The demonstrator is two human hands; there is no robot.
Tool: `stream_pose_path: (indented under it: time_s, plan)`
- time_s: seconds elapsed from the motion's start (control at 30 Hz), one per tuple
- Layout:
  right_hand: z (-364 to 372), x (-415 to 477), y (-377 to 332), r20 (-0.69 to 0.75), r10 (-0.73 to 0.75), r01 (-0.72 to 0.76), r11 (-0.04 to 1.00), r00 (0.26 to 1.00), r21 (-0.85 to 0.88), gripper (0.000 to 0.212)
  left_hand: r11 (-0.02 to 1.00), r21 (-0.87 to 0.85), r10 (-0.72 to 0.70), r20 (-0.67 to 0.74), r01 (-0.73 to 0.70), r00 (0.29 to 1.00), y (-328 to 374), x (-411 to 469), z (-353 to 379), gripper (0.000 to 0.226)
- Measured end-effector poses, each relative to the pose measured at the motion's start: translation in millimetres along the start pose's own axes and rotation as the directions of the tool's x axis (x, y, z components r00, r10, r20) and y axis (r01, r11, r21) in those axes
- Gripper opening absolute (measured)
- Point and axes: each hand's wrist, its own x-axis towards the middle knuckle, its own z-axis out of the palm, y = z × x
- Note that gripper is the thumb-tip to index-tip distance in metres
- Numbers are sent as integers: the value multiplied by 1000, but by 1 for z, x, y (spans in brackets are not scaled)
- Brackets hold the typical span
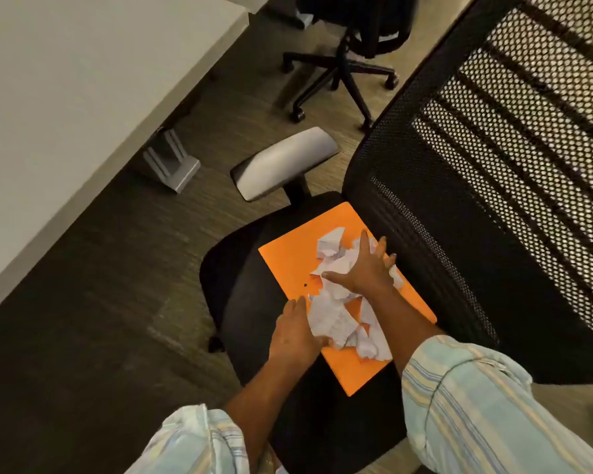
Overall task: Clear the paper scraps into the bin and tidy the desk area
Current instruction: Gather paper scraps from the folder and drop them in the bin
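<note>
Grey-brown carpeted floor (124,261) fills the background, with a pale desk top (65,97) occupying the upper left and a metal desk foot (172,165) standing on the floor below its edge. A second office chair (343,56) on a five-star wheeled base is seen at the top centre. Nearest the camera, a black office chair (247,302) is viewed from above; its perforated mesh backrest (493,148) spans the right side, and a grey armrest pad (283,162) projects over the floor at its upper left.

An orange folder (288,261) is laid flat on the black seat, one corner lying close against the base of the backrest. A pile of crumpled white paper scraps (336,313) rests on the folder, faint printed lines being visible on several pieces.

Both forearms emerge from rolled, light striped sleeves (476,405). The right hand (363,268) is pressed palm-down on the upper part of the pile, fingers spread wide and extended, nothing being clenched. The left hand (293,331) is placed at the lower left edge of the pile, fingers straight and together, its inner side touching the paper; no grasp is closed around any scrap.
</note>
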Motion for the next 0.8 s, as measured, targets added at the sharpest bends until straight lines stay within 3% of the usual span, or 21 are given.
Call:
stream_pose_path:
  time_s: [0.3, 0.5, 0.7, 0.8]
  plan:
    - [28, 17, 20, -114, -61, 65, 997, 992, 29, 123, 990, 140, -18, 43, 12, 999, 0, 44, 37, 107]
    - [29, 15, 18, -207, -6, 22, 997, 978, 77, 114, 939, 338, 72, -28, -58, 997, -5, 52, 46, 87]
    - [35, 0, 22, -253, 10, 29, 989, 968, 148, 43, 993, 119, 11, -16, -9, 1000, -14, 57, 46, 53]
    - [35, -7, 26, -264, 24, 28, 981, 964, 194, 32, 1000, -15, -13, -33, 12, 999, -16, 55, 43, 35]
